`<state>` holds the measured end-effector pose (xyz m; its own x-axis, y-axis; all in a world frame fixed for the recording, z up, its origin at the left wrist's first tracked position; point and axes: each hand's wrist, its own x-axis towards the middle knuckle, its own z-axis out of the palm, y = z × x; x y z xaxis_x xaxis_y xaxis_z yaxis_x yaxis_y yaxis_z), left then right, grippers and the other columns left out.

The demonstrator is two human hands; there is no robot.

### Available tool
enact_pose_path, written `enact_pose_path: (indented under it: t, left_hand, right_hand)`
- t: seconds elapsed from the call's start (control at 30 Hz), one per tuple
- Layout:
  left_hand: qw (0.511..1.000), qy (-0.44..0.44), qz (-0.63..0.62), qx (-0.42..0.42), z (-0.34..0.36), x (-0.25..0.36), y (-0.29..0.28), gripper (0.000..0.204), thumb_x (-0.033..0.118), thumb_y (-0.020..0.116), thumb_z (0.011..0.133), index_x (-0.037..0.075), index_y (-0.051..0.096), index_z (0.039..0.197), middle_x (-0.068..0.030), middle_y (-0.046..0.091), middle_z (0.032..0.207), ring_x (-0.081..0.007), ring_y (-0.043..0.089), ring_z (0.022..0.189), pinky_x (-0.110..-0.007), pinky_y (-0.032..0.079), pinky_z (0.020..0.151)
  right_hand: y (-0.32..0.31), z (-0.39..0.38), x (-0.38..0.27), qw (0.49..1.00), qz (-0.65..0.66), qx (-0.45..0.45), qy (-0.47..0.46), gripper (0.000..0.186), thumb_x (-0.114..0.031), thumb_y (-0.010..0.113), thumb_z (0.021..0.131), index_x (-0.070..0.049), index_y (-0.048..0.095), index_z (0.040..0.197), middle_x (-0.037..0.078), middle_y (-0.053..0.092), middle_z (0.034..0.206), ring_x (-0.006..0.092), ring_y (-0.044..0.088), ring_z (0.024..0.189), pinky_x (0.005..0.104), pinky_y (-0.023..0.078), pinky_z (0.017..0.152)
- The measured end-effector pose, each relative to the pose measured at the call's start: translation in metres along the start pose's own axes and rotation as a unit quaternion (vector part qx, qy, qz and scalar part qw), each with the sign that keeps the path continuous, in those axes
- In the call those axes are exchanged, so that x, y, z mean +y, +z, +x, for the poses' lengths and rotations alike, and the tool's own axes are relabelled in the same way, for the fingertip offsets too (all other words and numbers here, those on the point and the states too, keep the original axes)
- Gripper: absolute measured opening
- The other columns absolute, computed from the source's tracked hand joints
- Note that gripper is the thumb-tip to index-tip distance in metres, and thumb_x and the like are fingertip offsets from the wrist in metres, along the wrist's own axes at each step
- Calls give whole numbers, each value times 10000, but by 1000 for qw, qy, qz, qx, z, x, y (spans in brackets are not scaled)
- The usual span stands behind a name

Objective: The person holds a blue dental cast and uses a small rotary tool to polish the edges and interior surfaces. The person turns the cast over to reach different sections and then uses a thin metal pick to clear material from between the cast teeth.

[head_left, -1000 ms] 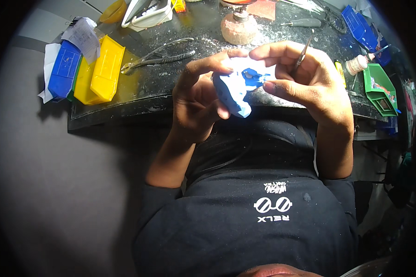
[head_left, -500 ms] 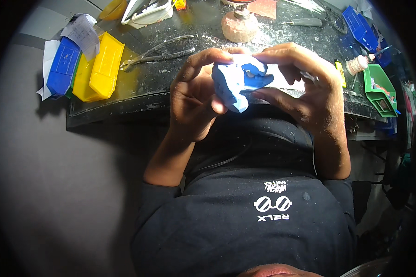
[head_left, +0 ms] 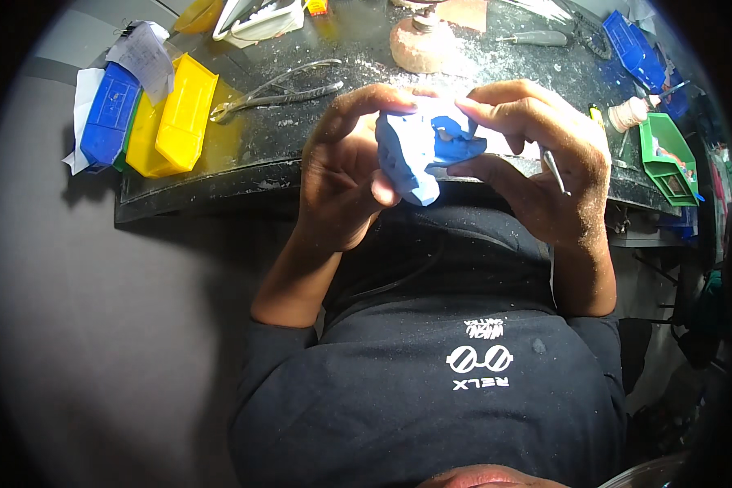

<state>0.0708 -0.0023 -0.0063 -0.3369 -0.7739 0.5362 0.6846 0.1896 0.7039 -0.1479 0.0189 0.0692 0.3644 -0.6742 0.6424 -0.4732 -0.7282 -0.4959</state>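
A blue dental cast point(head_left: 411, 159), bleached by bright light on its upper faces, is held up in front of my chest near the bench edge. My left hand point(head_left: 342, 159) grips its left side, thumb below and fingers along the top. On the right, the thumb and fingertips of my right hand point(head_left: 565, 154) pinch the darker blue part beside a gap in the cast. A thin metal hand tool point(head_left: 554, 171) lies across my right palm, its tip pointing down; the rest of it is hidden by the fingers.
Long-handled nippers point(head_left: 281, 96) lie on the powder-strewn black bench point(head_left: 244, 180). Behind the cast stands a round burner jar point(head_left: 415, 47). Yellow point(head_left: 185, 118) and blue bins point(head_left: 110, 118) are at left; a green bin point(head_left: 667, 159), thread spool point(head_left: 626, 115) and grey-handled knife point(head_left: 537, 38) are at right.
The cast has shifted slightly down and right, turned a little. My right hand has rotated, and the metal tool in its palm now shows more clearly, pointing downward.
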Motion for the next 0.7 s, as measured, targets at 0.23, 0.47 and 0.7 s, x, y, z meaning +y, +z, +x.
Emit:
enact_pose_path:
  t: [0.23, 0.47, 0.7]
  left_hand:
    - [1000, 14, 15, -4, -1, 2, 2, 681, 184, 817, 917, -54, 432, 1426, -232, 549, 1421, -150, 727, 899, -241, 604, 722]
    - [996, 53, 46, -47, 2, 6, 6, 634, 127, 804, 913, -73, 447, 1396, -310, 509, 1422, -195, 736, 943, -266, 638, 722]
    - [983, 134, 86, -92, 8, 9, 9, 590, 257, 824, 875, -16, 549, 1320, -366, 460, 1438, -307, 641, 1209, -332, 630, 846]
  right_hand:
    - [0, -3, 5, 999, 31, 6, -1, 377, -114, 901, 741, -7, 751, 1069, 116, 755, 1009, 122, 617, 735, 249, 456, 616]
    - [-1, -2, 4, 999, 18, 11, -27, 405, -154, 901, 753, 0, 756, 1098, 120, 754, 1005, 128, 596, 716, 251, 447, 608]
    - [-5, 5, -5, 998, 7, 16, -64, 399, -179, 894, 763, -14, 766, 1103, 143, 771, 1010, 188, 707, 813, 257, 483, 602]
